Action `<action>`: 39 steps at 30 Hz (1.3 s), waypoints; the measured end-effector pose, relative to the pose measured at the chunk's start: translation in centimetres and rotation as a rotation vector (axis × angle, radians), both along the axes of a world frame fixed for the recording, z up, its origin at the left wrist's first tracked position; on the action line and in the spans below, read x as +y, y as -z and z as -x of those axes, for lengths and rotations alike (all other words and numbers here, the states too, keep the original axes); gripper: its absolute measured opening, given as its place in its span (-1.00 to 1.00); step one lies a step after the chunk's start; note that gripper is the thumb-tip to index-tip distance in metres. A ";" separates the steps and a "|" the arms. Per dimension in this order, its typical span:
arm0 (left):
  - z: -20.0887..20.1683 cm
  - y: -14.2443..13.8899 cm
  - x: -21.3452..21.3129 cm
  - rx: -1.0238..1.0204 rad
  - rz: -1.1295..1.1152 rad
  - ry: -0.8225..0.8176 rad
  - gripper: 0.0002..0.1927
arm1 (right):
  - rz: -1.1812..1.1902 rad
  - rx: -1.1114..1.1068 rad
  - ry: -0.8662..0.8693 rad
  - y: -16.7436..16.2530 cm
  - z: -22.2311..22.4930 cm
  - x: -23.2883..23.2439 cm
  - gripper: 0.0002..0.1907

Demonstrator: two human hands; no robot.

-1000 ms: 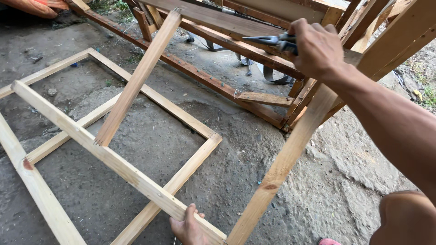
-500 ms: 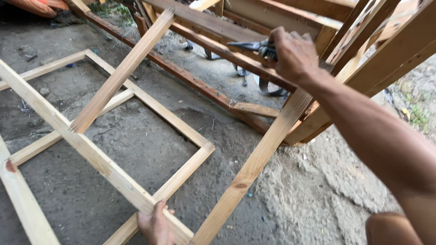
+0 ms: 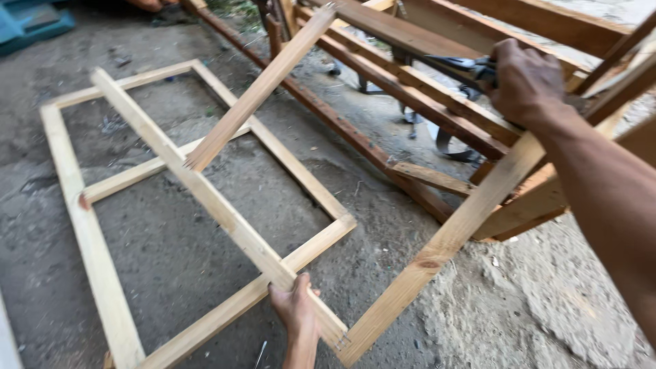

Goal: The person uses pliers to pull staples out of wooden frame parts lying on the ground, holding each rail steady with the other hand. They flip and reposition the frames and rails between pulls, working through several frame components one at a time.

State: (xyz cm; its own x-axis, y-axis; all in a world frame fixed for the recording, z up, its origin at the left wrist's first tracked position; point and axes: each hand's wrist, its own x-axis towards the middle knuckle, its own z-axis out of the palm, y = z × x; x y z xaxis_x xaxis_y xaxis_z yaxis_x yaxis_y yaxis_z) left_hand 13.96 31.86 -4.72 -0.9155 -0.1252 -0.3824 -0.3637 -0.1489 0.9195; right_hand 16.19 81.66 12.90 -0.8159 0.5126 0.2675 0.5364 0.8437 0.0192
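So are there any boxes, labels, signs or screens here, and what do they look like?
No labels, signs or screens show.
Blue box-like thing: top left corner on the ground, flat-sided and blue, cut off by the picture's edge; I cannot tell what it is.
Everything else is bare wood: the light wooden frame on the ground and the slat that the left hand grips.

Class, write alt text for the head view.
A left hand grips a raised wooden frame near its corner, while the right hand holds pliers against its far end. Another frame lies on the ground.
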 end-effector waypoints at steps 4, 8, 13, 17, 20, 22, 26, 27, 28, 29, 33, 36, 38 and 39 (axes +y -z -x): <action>0.0 -0.6 0.0 0.029 -0.027 -0.003 -0.62 | 0.014 -0.032 -0.006 0.4 0.1 0.5 -0.50; 0.1 -1.8 -0.9 0.034 -0.021 -0.005 -0.61 | 0.004 -0.101 0.002 1.2 0.3 1.1 -0.51; 0.3 -3.2 -6.4 0.051 0.049 0.009 -0.63 | -0.089 0.100 -0.223 4.8 -1.1 -0.1 -0.54; -0.3 -3.8 -14.1 0.080 0.102 -0.024 -0.63 | 0.138 0.410 -0.438 11.1 -1.2 -5.4 -0.58; -1.0 -4.4 -20.9 -0.004 0.299 -0.039 -0.61 | 0.285 0.316 -0.357 14.3 -1.3 -11.1 -0.47; -1.3 -5.0 -25.3 -0.073 0.439 -0.041 -0.60 | 0.395 0.138 -0.224 15.6 -1.4 -16.0 -0.36; -1.0 -6.8 -33.0 -0.063 0.586 -0.017 -0.64 | 0.646 -0.044 -0.006 18.1 -1.7 -27.1 -0.31; -1.0 -7.3 -34.8 -0.128 0.670 -0.001 -0.64 | 0.663 -0.066 0.012 19.1 -2.2 -30.0 -0.29; -0.8 -7.6 -36.4 -0.150 0.718 0.019 -0.64 | 0.741 -0.084 0.068 20.1 -2.8 -32.4 -0.30; -0.5 -8.0 -38.0 -0.172 0.767 0.038 -0.64 | 0.821 -0.102 0.124 21.2 -3.2 -34.7 -0.31; 1.5 -7.9 -41.9 -0.268 0.862 0.077 -0.63 | 0.752 -0.110 -0.050 24.8 -5.2 -39.5 -0.29; 3.8 -7.0 -43.0 -0.273 0.876 0.099 -0.62 | 0.721 -0.047 -0.151 26.3 -5.3 -40.0 -0.34; 5.3 -6.5 -43.5 -0.282 0.879 0.128 -0.65 | 0.778 0.018 -0.197 26.6 -4.9 -39.6 -0.35; 6.0 -6.3 -43.6 -0.284 0.882 0.138 -0.66 | 0.901 -0.030 -0.109 26.5 -4.8 -39.4 -0.35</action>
State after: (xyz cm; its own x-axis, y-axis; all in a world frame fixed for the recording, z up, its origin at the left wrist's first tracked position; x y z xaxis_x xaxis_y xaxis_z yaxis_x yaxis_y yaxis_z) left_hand 7.96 -11.72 1.56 -0.8307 -0.3737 -0.4126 -0.5545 0.6211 0.5539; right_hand 21.01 42.30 -13.64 -0.8725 0.4366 -0.2194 0.4622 0.5920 -0.6602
